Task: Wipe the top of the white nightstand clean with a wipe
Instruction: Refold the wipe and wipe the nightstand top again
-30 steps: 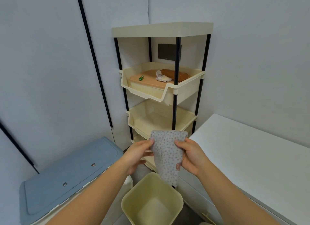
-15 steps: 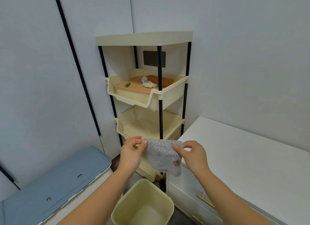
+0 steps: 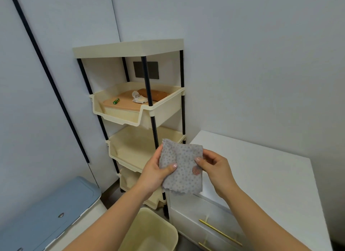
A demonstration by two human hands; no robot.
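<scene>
The left hand point(image 3: 155, 174) and right hand point(image 3: 214, 169) are pinching the wipe point(image 3: 183, 173) mid-frame; a slipping grip risks dropping it into the bin point(image 3: 143, 230) below.

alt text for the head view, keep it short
A grey dotted wipe is held in the air by the left hand and right hand, beside a white nightstand. Behind stands a cream shelf rack; below, a cream bin and a blue-lidded box.

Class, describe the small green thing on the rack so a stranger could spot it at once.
Find the cream rack in the corner and look into its top bin. A tan board lies there; at its left end is the green thing, the only green item, apart from the white wrapper and brown roll.
</scene>
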